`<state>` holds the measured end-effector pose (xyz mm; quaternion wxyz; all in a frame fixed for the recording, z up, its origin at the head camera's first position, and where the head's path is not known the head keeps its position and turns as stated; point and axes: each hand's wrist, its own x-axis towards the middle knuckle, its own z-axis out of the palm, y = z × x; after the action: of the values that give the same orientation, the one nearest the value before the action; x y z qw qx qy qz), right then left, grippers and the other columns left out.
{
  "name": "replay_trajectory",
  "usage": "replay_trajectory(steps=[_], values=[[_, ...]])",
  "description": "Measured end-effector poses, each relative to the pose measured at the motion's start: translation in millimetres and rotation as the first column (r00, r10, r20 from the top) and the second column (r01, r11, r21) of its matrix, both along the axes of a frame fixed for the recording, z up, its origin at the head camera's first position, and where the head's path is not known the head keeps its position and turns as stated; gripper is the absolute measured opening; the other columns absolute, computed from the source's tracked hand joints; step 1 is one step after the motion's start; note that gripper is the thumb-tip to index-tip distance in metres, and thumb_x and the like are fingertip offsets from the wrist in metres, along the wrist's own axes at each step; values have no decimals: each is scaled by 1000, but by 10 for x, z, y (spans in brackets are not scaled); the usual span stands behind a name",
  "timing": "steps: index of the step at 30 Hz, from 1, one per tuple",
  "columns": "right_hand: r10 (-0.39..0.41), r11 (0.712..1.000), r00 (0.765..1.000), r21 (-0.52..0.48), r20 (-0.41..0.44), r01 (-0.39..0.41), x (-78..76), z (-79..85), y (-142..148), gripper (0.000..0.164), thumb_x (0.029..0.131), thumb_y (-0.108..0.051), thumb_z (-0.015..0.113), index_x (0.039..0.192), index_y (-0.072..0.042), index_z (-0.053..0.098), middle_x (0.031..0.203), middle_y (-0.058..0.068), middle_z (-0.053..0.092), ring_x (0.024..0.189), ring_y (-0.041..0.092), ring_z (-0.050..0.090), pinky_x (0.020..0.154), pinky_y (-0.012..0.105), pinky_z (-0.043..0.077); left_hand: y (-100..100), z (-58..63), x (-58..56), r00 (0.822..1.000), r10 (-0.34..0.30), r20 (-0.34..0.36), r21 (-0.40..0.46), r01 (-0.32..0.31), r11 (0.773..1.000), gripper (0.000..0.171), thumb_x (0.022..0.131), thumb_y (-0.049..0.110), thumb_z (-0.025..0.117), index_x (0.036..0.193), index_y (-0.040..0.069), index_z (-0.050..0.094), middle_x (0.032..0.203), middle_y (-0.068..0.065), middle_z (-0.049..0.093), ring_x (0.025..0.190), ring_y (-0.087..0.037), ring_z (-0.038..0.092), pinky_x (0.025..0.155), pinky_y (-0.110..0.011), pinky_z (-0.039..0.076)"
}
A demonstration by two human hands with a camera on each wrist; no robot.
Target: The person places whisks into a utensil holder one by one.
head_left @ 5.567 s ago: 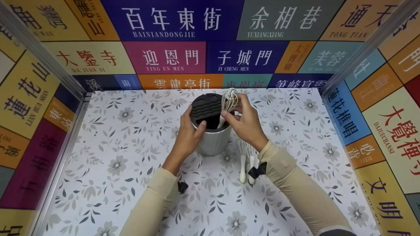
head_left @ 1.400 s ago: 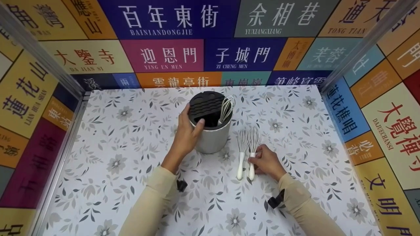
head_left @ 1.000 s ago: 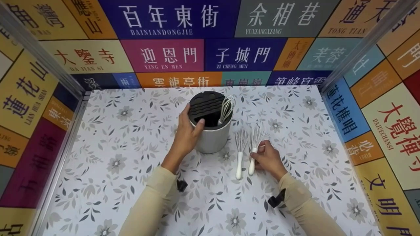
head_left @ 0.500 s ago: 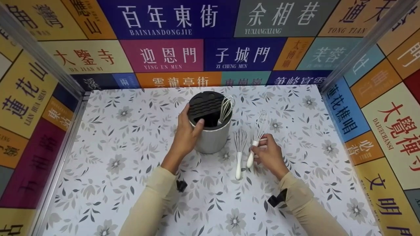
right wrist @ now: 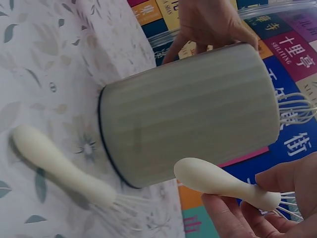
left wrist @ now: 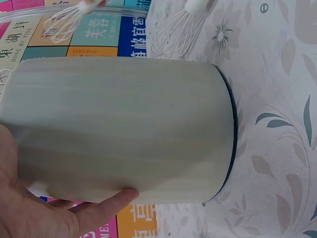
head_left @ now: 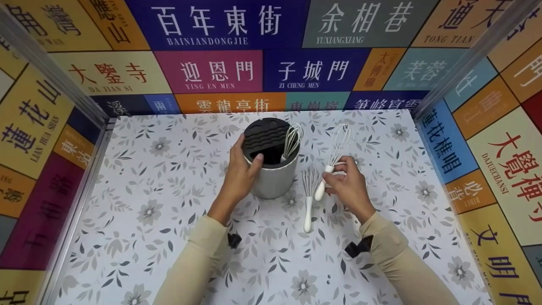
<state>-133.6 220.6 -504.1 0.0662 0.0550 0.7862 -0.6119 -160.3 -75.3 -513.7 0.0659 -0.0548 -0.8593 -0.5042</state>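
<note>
My left hand (head_left: 240,176) grips the left side of a ribbed pale grey utensil holder (head_left: 275,183), its thumb over the rim. The holder stands upright under a black slotted lid (head_left: 266,136). A whisk in the holder (head_left: 292,142) leans at the right of the opening, wires up and handle mostly hidden. My right hand (head_left: 350,185) pinches a second white whisk (right wrist: 213,179) at the top of its handle, wires upward, off to the right of the holder. A third whisk (head_left: 308,214) lies on the table, wires pointing away, between the holder and my right forearm.
A white tablecloth with grey flowers and leaves (head_left: 148,250) covers the table. Colourful panels with large characters (head_left: 220,72) wall it at the back and both sides, with metal posts (head_left: 461,63) at the corners.
My right hand has left the first whisk in the holder, picked up another from the table and raised it away from me, wires tilting right. My left hand stays on the holder.
</note>
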Motion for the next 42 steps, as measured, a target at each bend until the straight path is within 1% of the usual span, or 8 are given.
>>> replay_trajectory(steps=[6, 10, 16, 23, 28, 31, 36, 42], values=[[27, 999, 996, -19, -81, -29, -55, 189, -70, 53, 95, -16, 71, 136, -4, 38, 117, 15, 57, 97, 27, 72, 76, 38, 63, 0, -5, -4, 1000, 4, -6, -9, -4, 1000, 77, 104, 37, 53, 162, 4, 16, 161, -23, 27, 150, -32, 32, 123, -45, 28], [27, 999, 991, -30, -131, -32, -80, 308, -111, 55, 95, -17, 72, 136, -2, 38, 114, 15, 57, 95, 24, 72, 75, 38, 63, 0, 2, -3, 1000, 1, -15, -6, -1, 1000, 77, 103, 37, 54, 162, 4, 17, 161, -23, 28, 151, -31, 31, 124, -44, 27], [19, 999, 978, -44, -208, -29, -116, 491, -165, 51, 94, -15, 73, 132, -3, 41, 112, 15, 58, 98, 32, 72, 74, 39, 63, -1, 14, 2, 1000, 3, -26, 6, -3, 1000, 77, 103, 37, 55, 162, 5, 17, 161, -23, 29, 151, -31, 31, 124, -44, 27], [19, 997, 948, -59, -318, -40, -147, 729, -274, 52, 93, -9, 72, 133, 2, 41, 113, 17, 62, 95, 31, 72, 74, 37, 63, 0, 20, -5, 1000, -9, 1, 12, 9, 1000, 77, 103, 38, 53, 163, 6, 15, 162, -21, 26, 152, -30, 29, 125, -44, 25], [36, 996, 921, -62, -388, -65, -160, 951, -432, 47, 92, -8, 74, 129, -3, 45, 110, 14, 64, 94, 38, 72, 73, 38, 63, -6, 31, -10, 1000, -13, 23, 18, 12, 1000, 78, 103, 39, 52, 163, 7, 14, 163, -20, 25, 153, -28, 27, 125, -43, 24], [58, 995, 903, -46, -425, -86, -174, 1059, -547, 46, 91, -7, 74, 128, -6, 46, 108, 10, 65, 91, 33, 73, 72, 38, 63, -9, 30, -11, 1000, -10, 18, 19, 9, 1000, 78, 103, 38, 53, 163, 6, 15, 163, -20, 25, 153, -28, 28, 125, -43, 25], [85, 994, 877, -17, -474, -106, -220, 1131, -714, 45, 90, -6, 76, 125, -6, 48, 107, 8, 66, 89, 22, 74, 72, 37, 63, -11, 21, -11, 1000, -6, 13, 20, 6, 1000, 77, 103, 38, 53, 163, 7, 15, 162, -21, 27, 152, -29, 30, 124, -44, 26], [108, 994, 853, 32, -511, -107, -295, 1094, -836, 43, 89, -8, 77, 121, -3, 50, 109, 9, 66, 93, 19, 74, 70, 32, 62, -16, 6, -9, 1000, 0, 24, 5, 0, 1000, 77, 103, 38, 53, 163, 8, 15, 162, -21, 27, 151, -29, 32, 124, -44, 28]])
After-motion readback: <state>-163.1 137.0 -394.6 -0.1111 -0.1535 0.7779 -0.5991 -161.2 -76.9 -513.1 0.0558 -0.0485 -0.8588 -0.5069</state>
